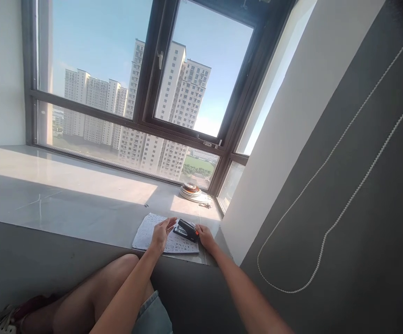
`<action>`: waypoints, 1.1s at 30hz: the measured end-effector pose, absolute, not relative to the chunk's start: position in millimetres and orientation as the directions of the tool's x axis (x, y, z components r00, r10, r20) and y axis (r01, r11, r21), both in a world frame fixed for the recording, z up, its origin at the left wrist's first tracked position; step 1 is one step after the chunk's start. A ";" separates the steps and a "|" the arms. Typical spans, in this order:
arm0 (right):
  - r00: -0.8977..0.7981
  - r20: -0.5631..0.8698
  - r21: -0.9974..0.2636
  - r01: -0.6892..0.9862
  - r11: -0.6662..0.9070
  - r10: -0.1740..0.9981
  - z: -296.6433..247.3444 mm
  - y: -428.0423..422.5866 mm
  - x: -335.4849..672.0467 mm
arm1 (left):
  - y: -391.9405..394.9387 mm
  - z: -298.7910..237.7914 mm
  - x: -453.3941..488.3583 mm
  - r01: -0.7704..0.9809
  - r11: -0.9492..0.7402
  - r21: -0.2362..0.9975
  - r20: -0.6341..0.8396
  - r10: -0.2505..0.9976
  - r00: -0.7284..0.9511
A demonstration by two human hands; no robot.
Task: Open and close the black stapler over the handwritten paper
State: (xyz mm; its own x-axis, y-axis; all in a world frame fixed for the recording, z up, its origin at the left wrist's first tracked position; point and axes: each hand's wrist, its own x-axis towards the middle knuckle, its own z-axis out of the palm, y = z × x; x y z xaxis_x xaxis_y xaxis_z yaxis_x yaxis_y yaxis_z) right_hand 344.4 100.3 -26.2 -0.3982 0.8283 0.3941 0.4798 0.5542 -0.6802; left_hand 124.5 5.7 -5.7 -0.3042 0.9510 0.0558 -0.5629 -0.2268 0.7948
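Observation:
A black stapler (186, 230) with its jaws apart is above a sheaf of handwritten paper (149, 232) on the window sill. My right hand (205, 236) grips the stapler's back end, where a small orange piece shows at the fingertips. I cannot tell whether that orange piece belongs to the stapler. Just left of the stapler's front end is my left hand (160, 234), its fingers stretched out and the thumb apart, with nothing visible in it. Part of the writing is hidden under the stapler and my left hand.
A stack of round plates or coils (191, 192) stands in the sill's far right corner, with a small dark item (204, 205) beside it. Tiny dark bits (146, 205) lie beyond the paper. A beaded blind chain (323, 246) hangs at the right. My bent knee (126, 262) is below the sill's edge.

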 end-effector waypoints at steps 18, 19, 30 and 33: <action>-0.444 0.377 -0.736 0.389 0.555 0.813 -11.4 83.8 344.9 | -0.7 -0.8 125.4 -0.479 -0.339 0.810 0.154 0.911 -0.383; -0.441 0.376 -0.736 0.392 0.552 0.815 -11.0 83.4 344.8 | 0.1 -1.4 125.6 -0.484 -0.347 0.803 0.158 0.908 -0.389; -0.447 0.373 -0.715 0.419 0.559 0.813 -9.2 82.6 343.1 | -14.8 12.6 130.1 -0.515 -0.478 0.711 0.386 0.878 -0.282; -0.441 0.374 -0.722 0.413 0.555 0.816 -11.8 84.4 344.5 | -30.3 23.6 132.2 -0.508 -0.519 0.688 0.492 0.847 -0.200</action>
